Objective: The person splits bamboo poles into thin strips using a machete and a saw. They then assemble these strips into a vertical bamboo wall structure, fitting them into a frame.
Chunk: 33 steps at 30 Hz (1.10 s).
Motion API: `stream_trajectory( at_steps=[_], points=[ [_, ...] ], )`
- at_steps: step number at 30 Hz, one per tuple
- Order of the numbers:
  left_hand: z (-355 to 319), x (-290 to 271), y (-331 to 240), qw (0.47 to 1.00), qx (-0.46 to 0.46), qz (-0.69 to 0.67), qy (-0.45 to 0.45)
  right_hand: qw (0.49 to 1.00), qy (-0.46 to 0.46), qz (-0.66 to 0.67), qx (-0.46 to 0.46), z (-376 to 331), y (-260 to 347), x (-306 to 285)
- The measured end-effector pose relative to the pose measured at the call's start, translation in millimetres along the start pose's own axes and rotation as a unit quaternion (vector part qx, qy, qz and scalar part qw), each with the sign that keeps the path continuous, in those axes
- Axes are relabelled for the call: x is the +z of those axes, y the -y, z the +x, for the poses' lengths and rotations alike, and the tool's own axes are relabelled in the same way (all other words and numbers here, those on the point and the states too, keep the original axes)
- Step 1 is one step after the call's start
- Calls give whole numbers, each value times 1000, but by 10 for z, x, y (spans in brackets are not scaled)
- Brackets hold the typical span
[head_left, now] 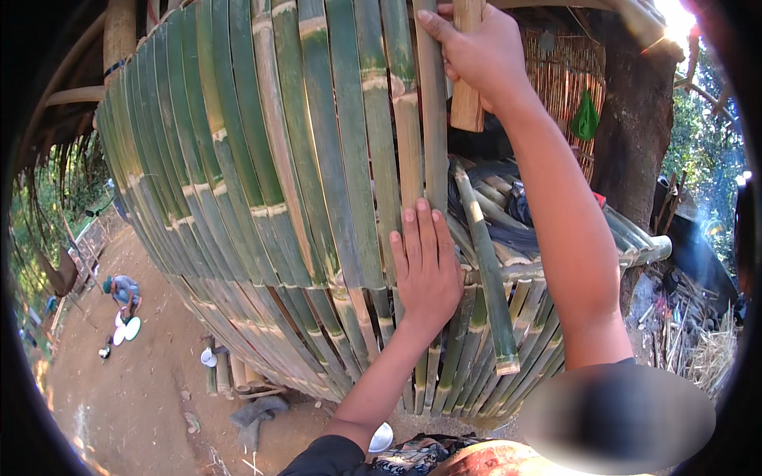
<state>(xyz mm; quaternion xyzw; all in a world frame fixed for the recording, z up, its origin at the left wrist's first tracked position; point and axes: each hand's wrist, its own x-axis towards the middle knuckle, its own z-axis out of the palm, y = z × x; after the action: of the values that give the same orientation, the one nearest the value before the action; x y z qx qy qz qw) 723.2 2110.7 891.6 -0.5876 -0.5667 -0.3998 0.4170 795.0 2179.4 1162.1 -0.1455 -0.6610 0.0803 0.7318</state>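
A wall of upright split green bamboo slats (270, 159) stands before me. My left hand (429, 274) lies flat on it, fingers stretched upward over the lower part of the rightmost slat (433, 119). Higher up, my right hand (486, 59) is closed around a squared piece of light brown wood (467, 111), its thumb reaching to that same slat. The wood's top end runs out of view. Just right of the slats, a loose bamboo strip (486, 270) leans at a slant across the bamboo platform's edge.
Behind the opening are dark bundled items on a bamboo platform (655, 251). A tree trunk (635, 111) and a green bag (586, 115) stand beyond. Smoke rises at right over firewood (675, 309). Down left, a person (123, 293) crouches near white plates (132, 328) on bare ground.
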Motion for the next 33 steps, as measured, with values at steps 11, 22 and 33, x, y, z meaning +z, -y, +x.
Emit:
stream_trajectory(
  at_steps=[11, 22, 33],
  points=[
    [4, 5, 32, 999, 12, 29, -8, 996, 32, 23, 84, -17, -178, 26],
    [1318, -290, 140, 992, 45, -57, -106, 999, -25, -10, 29, -69, -188, 68],
    [1416, -230, 173, 997, 50, 13, -64, 993, -67, -80, -59, -10, -215, -107]
  ],
)
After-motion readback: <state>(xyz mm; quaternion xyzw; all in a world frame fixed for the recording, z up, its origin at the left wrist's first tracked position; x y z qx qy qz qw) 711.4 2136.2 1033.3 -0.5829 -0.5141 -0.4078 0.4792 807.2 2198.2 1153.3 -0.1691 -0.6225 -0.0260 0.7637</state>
